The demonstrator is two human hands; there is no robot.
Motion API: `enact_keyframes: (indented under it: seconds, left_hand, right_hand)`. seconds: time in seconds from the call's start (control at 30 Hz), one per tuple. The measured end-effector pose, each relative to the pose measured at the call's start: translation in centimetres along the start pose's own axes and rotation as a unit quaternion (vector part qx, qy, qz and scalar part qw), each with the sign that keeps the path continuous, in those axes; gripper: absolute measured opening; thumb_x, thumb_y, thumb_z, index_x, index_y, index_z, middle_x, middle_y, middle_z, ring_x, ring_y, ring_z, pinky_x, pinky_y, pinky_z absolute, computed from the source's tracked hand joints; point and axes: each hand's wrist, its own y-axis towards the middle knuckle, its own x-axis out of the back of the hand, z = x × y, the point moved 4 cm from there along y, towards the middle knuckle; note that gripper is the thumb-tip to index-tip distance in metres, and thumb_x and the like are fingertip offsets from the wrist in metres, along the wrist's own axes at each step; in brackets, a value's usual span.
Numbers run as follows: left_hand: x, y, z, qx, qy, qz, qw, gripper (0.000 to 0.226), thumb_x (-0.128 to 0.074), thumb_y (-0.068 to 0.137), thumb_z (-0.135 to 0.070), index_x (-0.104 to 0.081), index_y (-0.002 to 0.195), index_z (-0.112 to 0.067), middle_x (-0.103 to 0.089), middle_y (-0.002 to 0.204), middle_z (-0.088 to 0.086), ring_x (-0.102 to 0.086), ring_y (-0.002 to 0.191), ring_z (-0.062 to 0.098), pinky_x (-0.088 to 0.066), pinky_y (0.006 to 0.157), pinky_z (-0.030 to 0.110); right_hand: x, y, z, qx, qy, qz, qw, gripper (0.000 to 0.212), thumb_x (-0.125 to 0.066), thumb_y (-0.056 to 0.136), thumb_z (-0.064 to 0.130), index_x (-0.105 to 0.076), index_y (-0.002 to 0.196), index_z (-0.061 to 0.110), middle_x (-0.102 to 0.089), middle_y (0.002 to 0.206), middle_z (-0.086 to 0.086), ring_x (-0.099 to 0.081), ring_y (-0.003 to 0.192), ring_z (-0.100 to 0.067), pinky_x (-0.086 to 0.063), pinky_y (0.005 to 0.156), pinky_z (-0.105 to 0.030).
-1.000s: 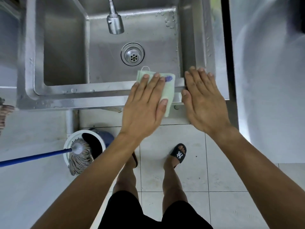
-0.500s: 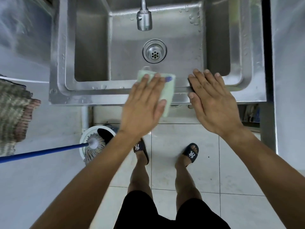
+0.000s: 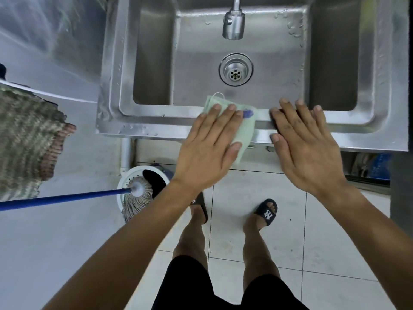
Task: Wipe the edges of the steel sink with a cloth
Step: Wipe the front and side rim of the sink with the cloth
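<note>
The steel sink (image 3: 145, 128) fills the top of the view, with its front rim running left to right. A pale green cloth (image 3: 247, 130) lies over that front rim, just below the drain (image 3: 235, 72). My left hand (image 3: 207, 151) lies flat on the cloth with fingers spread, pressing it onto the rim. Beside it to the right, my right hand (image 3: 306, 148) rests flat on the bare rim, holding nothing. Most of the cloth is hidden under my left hand.
The faucet (image 3: 233, 23) hangs over the basin. Under the sink's left corner stands a white bucket (image 3: 125, 184) holding a mop (image 3: 138, 193) with a blue handle (image 3: 62, 199). A woven mat (image 3: 26, 142) lies at the left. My sandalled feet stand on tiled floor.
My view has shifted, so the sink sits further right in frame. My left hand and the cloth have slid a little left along the front rim relative to the drain; my right hand followed.
</note>
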Motion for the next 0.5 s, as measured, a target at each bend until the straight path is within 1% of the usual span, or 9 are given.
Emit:
enact_keyframes:
  seconds: [0.07,0.13,0.2,0.23,0.3,0.33,0.4,0.43,0.5]
  left_hand:
    - [0.6,-1.7,4.3,0.017,0.024,0.001,1.000,0.059,-0.024,0.110,-0.041,-0.035,0.160,-0.011,-0.036,0.166,0.009,-0.027,0.156,0.029,-0.017,0.129,0.046]
    - [0.9,-2.2,6.2,0.095,0.018,-0.009,0.995,0.060,-0.020,0.110,-0.041,-0.034,0.160,-0.011,-0.035,0.166,0.009,-0.025,0.157,0.029,-0.015,0.129,0.047]
    - [0.6,-1.0,3.9,0.181,0.018,-0.028,0.983,0.062,-0.018,0.108,-0.040,-0.033,0.161,-0.011,-0.033,0.167,0.010,-0.022,0.157,0.031,-0.014,0.129,0.050]
    - [0.3,-0.3,2.0,0.191,0.009,-0.029,0.981,0.062,-0.019,0.108,-0.040,-0.033,0.161,-0.010,-0.033,0.167,0.009,-0.022,0.157,0.032,-0.014,0.129,0.051]
    - [-0.1,0.7,-0.5,0.140,-0.016,-0.034,0.989,0.059,-0.025,0.108,-0.038,-0.039,0.158,-0.010,-0.037,0.165,0.008,-0.028,0.156,0.032,-0.017,0.128,0.050]
    - [0.0,0.8,-0.1,0.102,-0.026,-0.028,0.994,0.058,-0.027,0.109,-0.038,-0.041,0.157,-0.010,-0.040,0.164,0.008,-0.031,0.155,0.031,-0.019,0.127,0.049]
    - [0.3,-0.4,2.9,0.041,-0.019,-0.004,0.999,0.058,-0.024,0.110,-0.040,-0.041,0.157,-0.011,-0.041,0.163,0.008,-0.032,0.154,0.030,-0.021,0.127,0.049]
    - [0.6,-1.2,4.9,0.036,-0.006,0.004,0.999,0.060,-0.021,0.110,-0.041,-0.039,0.158,-0.011,-0.040,0.164,0.008,-0.030,0.155,0.030,-0.021,0.127,0.048]
    - [1.5,-3.0,9.2,0.080,0.013,0.000,0.997,0.060,-0.018,0.110,-0.041,-0.037,0.159,-0.011,-0.040,0.164,0.009,-0.029,0.155,0.030,-0.021,0.127,0.050]
  right_hand:
    - [0.2,0.1,0.2,0.044,0.008,0.020,0.999,0.052,-0.034,0.111,0.030,-0.038,0.158,0.009,-0.031,0.167,-0.011,-0.024,0.157,-0.031,-0.018,0.129,-0.053]
    - [-0.1,0.7,1.0,0.081,0.010,0.038,0.996,0.052,-0.032,0.112,0.031,-0.035,0.159,0.010,-0.028,0.168,-0.009,-0.023,0.158,-0.029,-0.019,0.129,-0.051]
    - [-0.7,1.7,2.3,0.095,0.010,0.038,0.995,0.053,-0.030,0.112,0.033,-0.035,0.159,0.009,-0.027,0.169,-0.009,-0.023,0.158,-0.029,-0.020,0.129,-0.050]
    - [-1.1,2.2,3.1,0.097,0.011,0.036,0.995,0.054,-0.029,0.112,0.033,-0.035,0.159,0.008,-0.028,0.168,-0.010,-0.024,0.157,-0.029,-0.021,0.128,-0.051]
    - [-1.6,2.8,4.2,0.097,0.012,0.030,0.995,0.053,-0.029,0.113,0.032,-0.034,0.159,0.005,-0.029,0.168,-0.012,-0.026,0.156,-0.030,-0.023,0.128,-0.051]
    - [-1.7,2.9,4.5,0.101,0.012,0.027,0.995,0.053,-0.030,0.113,0.031,-0.034,0.159,0.005,-0.029,0.167,-0.012,-0.026,0.156,-0.031,-0.023,0.128,-0.051]
    - [-1.8,2.8,4.5,0.110,0.008,0.023,0.994,0.052,-0.032,0.113,0.031,-0.037,0.158,0.007,-0.030,0.167,-0.011,-0.028,0.156,-0.032,-0.024,0.127,-0.051]
    - [-1.7,2.8,4.5,0.109,0.007,0.022,0.994,0.051,-0.033,0.112,0.030,-0.038,0.158,0.007,-0.031,0.167,-0.011,-0.028,0.155,-0.032,-0.024,0.127,-0.052]
    - [-1.7,2.9,4.9,0.094,0.005,0.023,0.995,0.051,-0.033,0.112,0.031,-0.040,0.157,0.007,-0.033,0.166,-0.011,-0.029,0.155,-0.033,-0.024,0.127,-0.052]
